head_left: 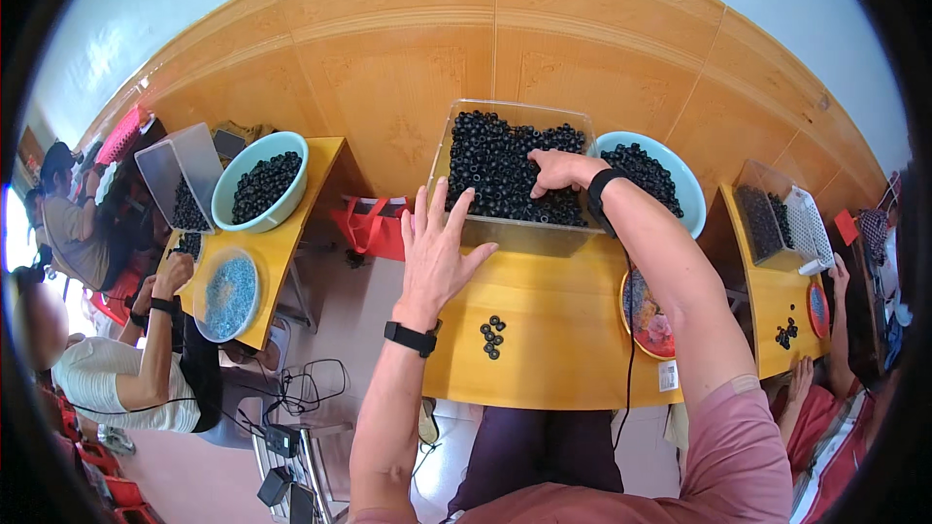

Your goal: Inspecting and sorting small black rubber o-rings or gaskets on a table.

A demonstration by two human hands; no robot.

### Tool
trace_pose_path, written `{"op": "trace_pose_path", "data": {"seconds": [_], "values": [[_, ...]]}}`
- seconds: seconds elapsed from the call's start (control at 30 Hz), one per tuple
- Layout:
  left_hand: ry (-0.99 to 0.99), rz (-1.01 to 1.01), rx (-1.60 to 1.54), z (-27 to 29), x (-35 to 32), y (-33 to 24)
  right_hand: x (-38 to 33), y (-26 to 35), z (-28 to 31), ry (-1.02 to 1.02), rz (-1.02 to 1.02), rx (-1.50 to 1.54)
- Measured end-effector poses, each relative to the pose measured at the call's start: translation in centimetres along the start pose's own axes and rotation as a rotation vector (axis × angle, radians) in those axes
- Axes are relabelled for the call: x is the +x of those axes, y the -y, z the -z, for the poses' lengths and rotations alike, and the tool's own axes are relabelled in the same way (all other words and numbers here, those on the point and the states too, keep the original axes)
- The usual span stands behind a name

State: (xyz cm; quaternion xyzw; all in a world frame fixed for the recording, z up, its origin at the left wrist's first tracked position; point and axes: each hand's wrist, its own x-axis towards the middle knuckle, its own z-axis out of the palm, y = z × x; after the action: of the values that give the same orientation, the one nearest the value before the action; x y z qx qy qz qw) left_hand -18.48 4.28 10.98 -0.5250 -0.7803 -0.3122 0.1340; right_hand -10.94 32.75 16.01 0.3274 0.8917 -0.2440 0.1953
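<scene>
My left hand (437, 257) is open, its fingers spread beside the near left corner of a clear plastic bin (529, 237). Nothing is in that hand. Many small black ring-shaped parts (490, 160) fill the bin. Over its right half reaches my right hand (561, 173), thumb and forefinger apart at the surface of the parts. No part shows clearly between those fingers; the other fingertips are partly hidden. Several loose black rings (492, 338) lie in a small cluster on the yellow table (553, 301), nearer to me.
Right of the bin stands a light-blue basin (695, 196) of black parts. A round patterned dish (655, 325) lies below my right forearm. A red bag (374, 228) is left of my table. People work at tables on both sides; cables (306, 383) trail at lower left.
</scene>
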Motion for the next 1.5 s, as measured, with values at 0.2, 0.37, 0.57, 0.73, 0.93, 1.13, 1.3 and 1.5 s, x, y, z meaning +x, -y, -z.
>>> {"op": "trace_pose_path", "data": {"seconds": [0.2, 0.37, 0.57, 0.73, 0.93, 1.13, 1.3, 1.5], "values": [[-0.01, 0.006, -0.113, -3.2, 0.1, 0.8, 4.6, -0.1, -1.5, -0.099, -0.037, -0.119], [-0.087, 0.023, -0.092, -3.7, 0.7, -0.1, 2.8, 3.7, -2.6, 0.082, 0.023, 0.004], [-0.19, 0.115, -0.03, -4.8, 1.4, -1.3, 2.6, 5.5, -3.3, 0.278, 0.133, -0.089], [-0.208, 0.129, -0.024, -5.1, 1.5, -1.4, 3.8, 5.7, -5.6, 0.205, 0.191, 0.004], [-0.21, 0.144, -0.019, -5.1, 1.4, -1.0, 4.0, 6.3, -6.1, 0.103, 0.24, -0.155], [-0.187, 0.105, -0.093, -2.8, -1.0, -1.5, 2.0, 5.0, -4.4, 0.031, 0.198, 0.224], [0.146, 0.105, -0.263, -2.2, -9.7, -3.6, 1.5, 2.5, -1.9, 0.031, 0.13, 0.451], [0.287, 0.139, -0.102, -5.3, -15.2, -7.2, -0.9, 0.2, -0.7, -0.08, 0.089, 0.671]]}}
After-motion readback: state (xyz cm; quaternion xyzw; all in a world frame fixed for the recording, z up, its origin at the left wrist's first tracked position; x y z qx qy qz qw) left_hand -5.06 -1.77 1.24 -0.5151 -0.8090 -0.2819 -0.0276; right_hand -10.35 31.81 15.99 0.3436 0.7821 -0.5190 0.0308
